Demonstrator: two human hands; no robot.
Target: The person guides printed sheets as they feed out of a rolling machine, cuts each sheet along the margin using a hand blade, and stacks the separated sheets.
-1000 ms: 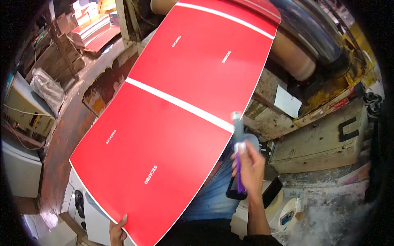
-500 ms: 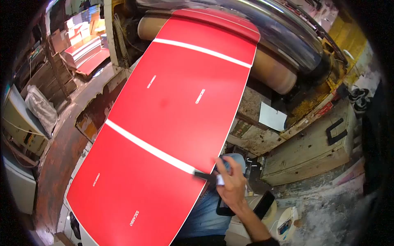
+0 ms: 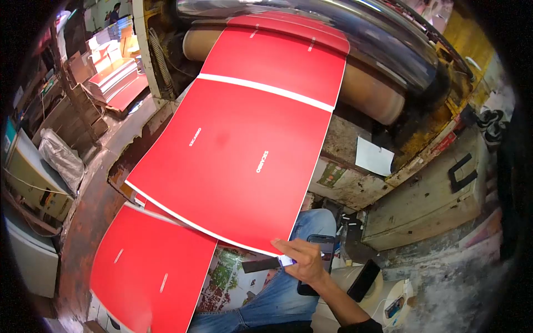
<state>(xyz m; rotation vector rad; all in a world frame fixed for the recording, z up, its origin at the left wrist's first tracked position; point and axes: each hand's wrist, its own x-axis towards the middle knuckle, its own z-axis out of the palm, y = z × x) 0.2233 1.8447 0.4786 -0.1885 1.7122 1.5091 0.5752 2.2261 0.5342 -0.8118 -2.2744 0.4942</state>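
Observation:
My right hand [image 3: 304,261] is closed around a flat dark blade [image 3: 261,265] with a white and purple grip. Its fingertips touch the near right corner of a red printed sheet [image 3: 233,139], which runs up to a large shiny roller [image 3: 311,33]. Below and to the left lies a separate red sheet [image 3: 150,250], with a gap between it and the upper sheet's white edge. A pale blurred patch at this lower sheet's bottom may be part of my left hand; its fingers cannot be made out.
Brown rolls [image 3: 372,94] sit under the shiny roller. On the right is a worn metal box [image 3: 427,194] with a black handle. Phones, one dark-screened [image 3: 363,280], rest beside my jeans-clad leg [image 3: 316,225]. Stacked red sheets [image 3: 119,83] stand at the back left.
The lower red sheet has come apart from the upper one and shifted down and left. The upper sheet's printing appears lower in view. My right hand with the blade has moved slightly downward.

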